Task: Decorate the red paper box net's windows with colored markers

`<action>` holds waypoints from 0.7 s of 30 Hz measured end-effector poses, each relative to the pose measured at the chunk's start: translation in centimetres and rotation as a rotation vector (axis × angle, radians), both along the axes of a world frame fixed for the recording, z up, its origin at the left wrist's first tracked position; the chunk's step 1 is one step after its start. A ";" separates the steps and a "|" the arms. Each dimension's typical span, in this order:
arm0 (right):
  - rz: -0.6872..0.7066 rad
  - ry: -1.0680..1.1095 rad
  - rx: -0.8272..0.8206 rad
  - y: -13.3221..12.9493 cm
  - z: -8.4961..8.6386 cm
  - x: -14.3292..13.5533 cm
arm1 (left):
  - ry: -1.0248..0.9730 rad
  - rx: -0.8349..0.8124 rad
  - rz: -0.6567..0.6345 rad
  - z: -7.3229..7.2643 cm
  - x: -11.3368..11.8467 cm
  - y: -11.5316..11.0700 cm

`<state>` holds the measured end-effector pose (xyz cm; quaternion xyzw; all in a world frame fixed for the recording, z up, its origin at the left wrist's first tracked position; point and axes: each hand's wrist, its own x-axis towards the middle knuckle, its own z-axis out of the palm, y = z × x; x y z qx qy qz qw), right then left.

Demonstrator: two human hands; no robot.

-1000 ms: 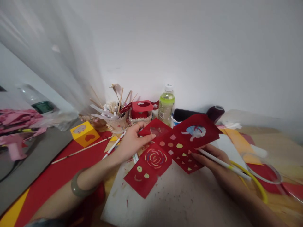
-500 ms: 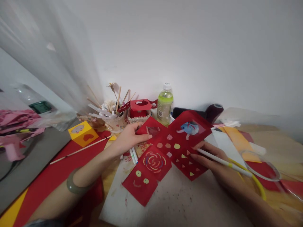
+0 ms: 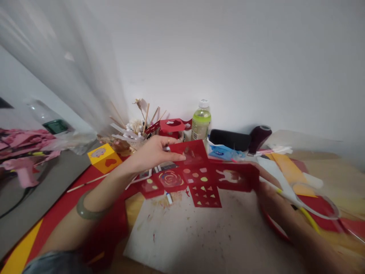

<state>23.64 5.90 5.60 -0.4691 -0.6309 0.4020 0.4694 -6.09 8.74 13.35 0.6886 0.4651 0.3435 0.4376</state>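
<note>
A cross-shaped red paper box net with cut-out patterns is held up above the white board. Circles, triangles, a swirl and an animal shape are cut through its panels. My left hand pinches the upper flap between thumb and fingers. At the right end, my right hand grips another flap, its fingers partly hidden behind the paper. A white pen-like tool also lies in the right hand, its tip out of sight. Beneath the paper is the white board, marked with stains.
A drink bottle, a black phone and a blue packet stand along the wall. Left of them are a red paper box and a yellow cube. A pink glue gun lies far left.
The red paper has been turned anticlockwise and tilted, so its face strip now runs left. My right hand has shifted to the animal-shape flap; my left hand keeps its pinch.
</note>
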 end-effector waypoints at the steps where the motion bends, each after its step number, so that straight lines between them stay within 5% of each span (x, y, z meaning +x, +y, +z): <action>1: 0.015 0.044 -0.010 0.2 -0.2 0.1 | 0.049 0.012 -0.028 0.8 0.1 0.2; 8: 0.276 0.092 -0.091 0.3 -0.3 -0.1 | 0.456 0.161 -0.357 4.6 3.4 2.6; 14: 0.036 -0.184 -0.165 -1.1 1.3 -2.7 | 0.724 0.350 -0.585 3.8 9.0 3.7; 17: -0.039 -0.200 -0.147 -1.3 1.0 -3.5 | 0.701 0.531 -0.411 3.0 10.6 2.9; 21: -0.090 -0.173 -0.188 -1.1 -0.3 -3.1 | 0.415 0.737 0.077 2.3 9.5 0.2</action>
